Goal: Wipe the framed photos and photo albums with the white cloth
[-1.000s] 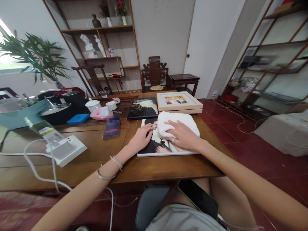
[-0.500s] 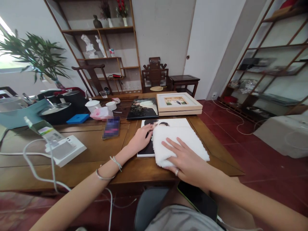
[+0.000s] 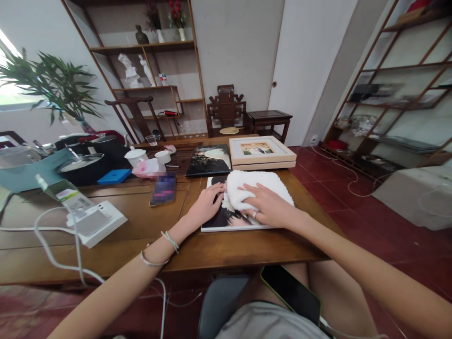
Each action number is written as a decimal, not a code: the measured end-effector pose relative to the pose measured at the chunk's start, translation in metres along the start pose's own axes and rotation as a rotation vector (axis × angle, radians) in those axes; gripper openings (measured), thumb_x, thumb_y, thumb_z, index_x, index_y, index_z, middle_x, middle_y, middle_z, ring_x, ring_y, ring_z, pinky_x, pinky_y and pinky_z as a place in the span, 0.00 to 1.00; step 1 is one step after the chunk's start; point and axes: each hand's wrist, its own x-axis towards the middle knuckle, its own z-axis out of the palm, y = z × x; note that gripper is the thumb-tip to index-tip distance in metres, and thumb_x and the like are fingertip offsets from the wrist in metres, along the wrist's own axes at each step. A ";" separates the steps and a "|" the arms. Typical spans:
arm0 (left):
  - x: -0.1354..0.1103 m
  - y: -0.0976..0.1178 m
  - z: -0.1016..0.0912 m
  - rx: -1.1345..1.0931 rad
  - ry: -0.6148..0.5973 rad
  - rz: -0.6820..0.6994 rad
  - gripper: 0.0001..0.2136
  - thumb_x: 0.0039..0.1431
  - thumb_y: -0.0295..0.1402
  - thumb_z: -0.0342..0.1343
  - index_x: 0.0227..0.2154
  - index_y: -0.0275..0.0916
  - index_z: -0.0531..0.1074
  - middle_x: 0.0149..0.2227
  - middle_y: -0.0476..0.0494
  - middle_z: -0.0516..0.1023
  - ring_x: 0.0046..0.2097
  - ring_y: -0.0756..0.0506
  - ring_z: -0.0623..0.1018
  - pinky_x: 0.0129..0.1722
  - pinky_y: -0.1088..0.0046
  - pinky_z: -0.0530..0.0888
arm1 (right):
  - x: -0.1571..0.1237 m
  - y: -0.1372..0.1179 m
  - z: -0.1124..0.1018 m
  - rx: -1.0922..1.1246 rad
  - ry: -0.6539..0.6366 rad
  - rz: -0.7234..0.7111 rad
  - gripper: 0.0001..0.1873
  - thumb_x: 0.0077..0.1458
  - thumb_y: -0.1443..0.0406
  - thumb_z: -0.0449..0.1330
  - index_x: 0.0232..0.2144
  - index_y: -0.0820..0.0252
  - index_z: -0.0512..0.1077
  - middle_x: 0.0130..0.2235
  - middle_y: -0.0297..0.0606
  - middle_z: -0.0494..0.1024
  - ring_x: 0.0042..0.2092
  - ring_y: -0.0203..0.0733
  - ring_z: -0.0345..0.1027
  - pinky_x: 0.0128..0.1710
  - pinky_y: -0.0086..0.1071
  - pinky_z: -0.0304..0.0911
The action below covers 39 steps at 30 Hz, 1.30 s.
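A large photo print [image 3: 226,219] lies flat on the wooden table [image 3: 148,226] in front of me. My left hand [image 3: 206,204] rests on its left edge, fingers flat and slightly apart, holding it down. My right hand [image 3: 264,205] presses a white fluffy towel [image 3: 259,186] onto the print, fingers spread over the cloth; a ring shows on one finger. The towel covers the upper right part of the picture.
Behind the print lie a darker photo print [image 3: 209,160] and a pale framed picture [image 3: 261,151]. A phone [image 3: 163,188], a white box with cable [image 3: 93,221], cups, pots and a pink bag stand on the left. A dark phone [image 3: 291,292] rests on my lap.
My right hand pulled the towel toward me to the table's near edge, then pushed it back up over the print. My left hand stayed in place.
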 end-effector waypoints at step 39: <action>0.001 -0.001 0.000 -0.061 -0.009 0.000 0.13 0.60 0.29 0.46 0.40 0.33 0.75 0.50 0.34 0.76 0.56 0.39 0.72 0.56 0.58 0.68 | 0.051 0.017 0.004 -0.042 -0.056 0.104 0.18 0.59 0.68 0.50 0.50 0.61 0.70 0.59 0.50 0.65 0.62 0.53 0.50 0.57 0.50 0.47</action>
